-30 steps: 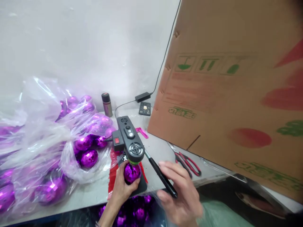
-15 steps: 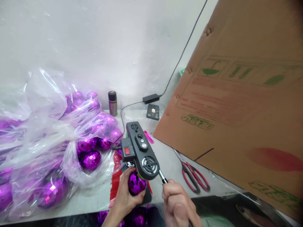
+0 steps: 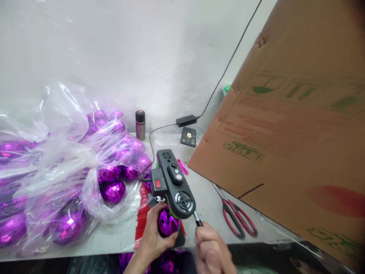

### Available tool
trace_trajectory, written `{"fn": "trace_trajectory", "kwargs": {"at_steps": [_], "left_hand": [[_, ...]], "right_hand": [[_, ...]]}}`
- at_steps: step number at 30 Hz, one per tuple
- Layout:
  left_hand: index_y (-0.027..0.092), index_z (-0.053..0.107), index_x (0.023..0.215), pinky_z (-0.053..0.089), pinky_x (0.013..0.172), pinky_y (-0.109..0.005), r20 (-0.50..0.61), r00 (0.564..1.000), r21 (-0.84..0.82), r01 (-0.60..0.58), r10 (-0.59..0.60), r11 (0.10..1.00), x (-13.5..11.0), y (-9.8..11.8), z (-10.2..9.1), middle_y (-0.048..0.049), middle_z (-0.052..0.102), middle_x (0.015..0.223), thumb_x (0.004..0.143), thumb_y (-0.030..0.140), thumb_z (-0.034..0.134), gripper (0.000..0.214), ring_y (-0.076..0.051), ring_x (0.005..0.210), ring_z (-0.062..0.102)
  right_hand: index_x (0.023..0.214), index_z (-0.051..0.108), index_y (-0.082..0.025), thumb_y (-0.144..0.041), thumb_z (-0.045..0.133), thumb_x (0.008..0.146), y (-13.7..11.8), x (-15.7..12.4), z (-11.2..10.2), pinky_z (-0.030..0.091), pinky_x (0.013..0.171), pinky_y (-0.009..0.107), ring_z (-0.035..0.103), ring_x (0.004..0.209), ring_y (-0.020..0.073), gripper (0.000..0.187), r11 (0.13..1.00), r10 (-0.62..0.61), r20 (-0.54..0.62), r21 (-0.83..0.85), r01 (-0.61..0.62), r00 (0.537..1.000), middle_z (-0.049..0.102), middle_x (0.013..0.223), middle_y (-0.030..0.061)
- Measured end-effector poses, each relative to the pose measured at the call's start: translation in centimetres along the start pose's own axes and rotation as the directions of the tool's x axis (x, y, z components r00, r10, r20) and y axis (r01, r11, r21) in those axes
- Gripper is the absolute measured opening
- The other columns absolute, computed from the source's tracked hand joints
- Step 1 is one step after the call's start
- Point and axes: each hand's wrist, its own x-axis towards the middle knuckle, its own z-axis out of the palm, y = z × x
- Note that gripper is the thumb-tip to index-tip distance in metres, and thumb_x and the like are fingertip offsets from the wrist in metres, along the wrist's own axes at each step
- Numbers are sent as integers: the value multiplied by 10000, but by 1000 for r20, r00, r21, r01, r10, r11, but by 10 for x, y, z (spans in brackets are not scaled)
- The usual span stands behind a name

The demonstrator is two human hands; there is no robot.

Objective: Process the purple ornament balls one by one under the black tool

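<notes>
My left hand (image 3: 155,232) has its fingers and thumb wrapped round a shiny purple mirrored ball (image 3: 168,222). The ball sits just under the front end of a long black machine (image 3: 176,180) with round grilles and a red switch, which hides its top. To the right of the ball, my right hand (image 3: 212,245) is closed round the dark grip of a metal lever handle (image 3: 197,219) that extends from the machine. A dark base plate (image 3: 180,239) and a red sheet (image 3: 141,222) lie below the machine.
Clear plastic bags (image 3: 65,163) full of purple balls cover the left. Red-handled scissors (image 3: 238,219) lie beside a large cardboard box (image 3: 279,125). Behind stand a bottle (image 3: 140,125), a power adapter (image 3: 186,120) with cable and a black patterned card-like item (image 3: 188,137).
The whole view has shifted slightly, so things appear further right. Both hands keep their holds; the lever handle sits slightly lower and further left relative to the machine.
</notes>
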Motion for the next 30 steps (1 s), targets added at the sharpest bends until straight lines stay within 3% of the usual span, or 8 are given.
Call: {"fn": "trace_trajectory", "kwargs": {"at_steps": [4,9,15,23,27,30], "left_hand": [[182,710,1329,567,1129,-635,15,1000,-12,20,-19,1000,1,1,0,-175,757,1313,595,336,840,761,-418,1236,706],[163,702,1345,572,1116,-631,38,996,-12,78,-77,997,7,10,-3,-182,760,1287,600,350,833,779,-419,1227,706],[177,712,1314,551,1134,-643,27,998,-31,49,-48,998,7,12,-4,-168,770,1287,633,361,816,713,-416,1239,704],[205,667,1350,516,1197,-644,14,999,-85,31,-30,996,2,-2,0,-155,733,1378,626,310,866,758,-402,1318,689],[218,633,1365,549,1173,-638,-92,995,-80,-34,26,996,-17,-19,-3,-172,715,1413,667,337,907,758,-409,1345,696],[258,663,1325,600,1116,-612,-136,968,-27,-218,213,976,-55,-45,-13,-185,714,1435,674,453,972,746,-422,1362,698]], "right_hand": [[591,439,-222,-282,439,1138,-11,16,15,469,553,275,454,450,90,550,995,-103,-99,-19,101,990,505,564,-48],[588,402,-209,-192,512,1097,-32,50,18,328,473,236,474,497,95,521,988,32,-98,154,-17,995,366,519,-55],[598,413,-203,-198,558,1094,-43,58,22,326,482,220,489,531,97,516,968,142,-116,224,-114,983,363,531,-57],[568,446,-209,-296,593,1094,-46,59,19,334,476,234,511,532,113,553,961,195,-104,217,-169,975,416,515,-45],[591,450,-215,-307,586,1097,-46,57,17,338,476,233,507,530,106,532,957,226,-89,203,-205,970,457,551,-40],[609,455,-215,-295,577,1101,-45,53,15,342,484,230,505,540,103,513,958,224,-75,202,-205,972,477,572,-36]]}}
